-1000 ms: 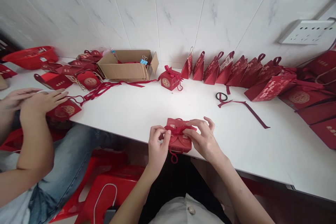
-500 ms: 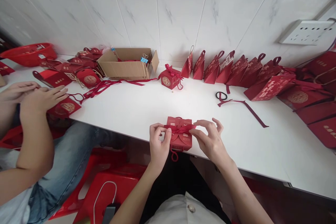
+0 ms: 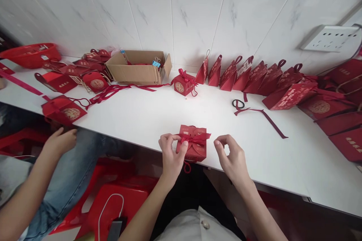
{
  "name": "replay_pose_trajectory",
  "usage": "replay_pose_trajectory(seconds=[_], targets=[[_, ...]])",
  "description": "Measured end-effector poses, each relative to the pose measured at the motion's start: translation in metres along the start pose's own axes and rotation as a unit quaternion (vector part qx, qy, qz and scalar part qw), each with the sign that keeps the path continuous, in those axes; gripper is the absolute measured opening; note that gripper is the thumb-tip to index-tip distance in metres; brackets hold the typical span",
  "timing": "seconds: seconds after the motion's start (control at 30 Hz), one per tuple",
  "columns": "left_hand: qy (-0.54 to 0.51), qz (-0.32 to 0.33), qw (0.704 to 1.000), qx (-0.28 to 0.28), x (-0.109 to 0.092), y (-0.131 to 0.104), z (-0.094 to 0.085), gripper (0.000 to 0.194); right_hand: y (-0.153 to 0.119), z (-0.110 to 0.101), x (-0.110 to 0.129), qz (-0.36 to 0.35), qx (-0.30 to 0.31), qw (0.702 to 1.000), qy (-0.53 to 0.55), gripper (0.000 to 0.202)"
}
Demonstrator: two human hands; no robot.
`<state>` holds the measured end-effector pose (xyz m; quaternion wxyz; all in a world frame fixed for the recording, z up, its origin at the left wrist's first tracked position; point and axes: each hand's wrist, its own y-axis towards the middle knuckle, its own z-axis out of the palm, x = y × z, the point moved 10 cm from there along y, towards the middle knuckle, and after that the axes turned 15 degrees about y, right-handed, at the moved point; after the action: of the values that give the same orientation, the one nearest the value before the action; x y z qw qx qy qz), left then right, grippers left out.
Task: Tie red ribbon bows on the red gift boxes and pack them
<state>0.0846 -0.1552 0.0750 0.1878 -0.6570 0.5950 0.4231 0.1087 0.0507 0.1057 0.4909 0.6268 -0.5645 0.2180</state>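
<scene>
A red gift box [image 3: 200, 153] with gold printing sits at the table's front edge, a loop of red cord hanging from its near side. Across its top lies a red ribbon bow [image 3: 195, 138]. My left hand [image 3: 173, 154] pinches the bow's left end between thumb and fingers. To the right of the box, my right hand [image 3: 232, 158] is off the ribbon, its fingers loosely curled with nothing visible in them. The bow's right end [image 3: 207, 136] lies free.
On the left, a co-worker's hand [image 3: 60, 143] is below another red box [image 3: 64, 108] with ribbon over it. Behind stand a bow-tied box [image 3: 184, 84], a cardboard box [image 3: 132, 74] and a row of red boxes [image 3: 254, 77]. A black ring [image 3: 238, 103] and ribbon strip [image 3: 268, 117] lie right.
My right hand has let go of the ribbon's right end and drawn back to the right. My left hand keeps its pinch. The co-worker's near hand has moved down off their box.
</scene>
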Motion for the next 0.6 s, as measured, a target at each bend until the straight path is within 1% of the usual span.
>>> replay_pose_trajectory(seconds=[0.07, 0.1, 0.17, 0.33, 0.43, 0.6], targets=[[0.016, -0.005, 1.0, 0.006, 0.0, 0.001, 0.001, 0.015, -0.004, 0.01, -0.013, 0.102, 0.032, 0.994, 0.027, 0.038], [0.02, -0.011, 1.0, 0.01, 0.001, 0.002, 0.001, 0.015, -0.006, 0.016, -0.016, 0.134, 0.049, 0.989, 0.037, 0.041], [0.023, -0.023, 0.999, 0.017, 0.001, 0.004, 0.001, 0.016, -0.007, 0.024, -0.018, 0.163, 0.059, 0.984, 0.049, 0.043], [0.067, -0.034, 0.996, 0.043, -0.002, 0.009, 0.004, 0.017, -0.002, 0.036, -0.022, 0.189, 0.051, 0.979, 0.051, 0.046], [0.075, -0.033, 0.995, 0.054, -0.002, 0.011, 0.005, 0.016, 0.0, 0.039, -0.023, 0.192, 0.05, 0.978, 0.058, 0.042], [0.057, -0.036, 0.997, 0.048, 0.003, 0.011, -0.004, 0.015, -0.001, 0.04, -0.017, 0.182, 0.052, 0.978, 0.082, 0.038]])
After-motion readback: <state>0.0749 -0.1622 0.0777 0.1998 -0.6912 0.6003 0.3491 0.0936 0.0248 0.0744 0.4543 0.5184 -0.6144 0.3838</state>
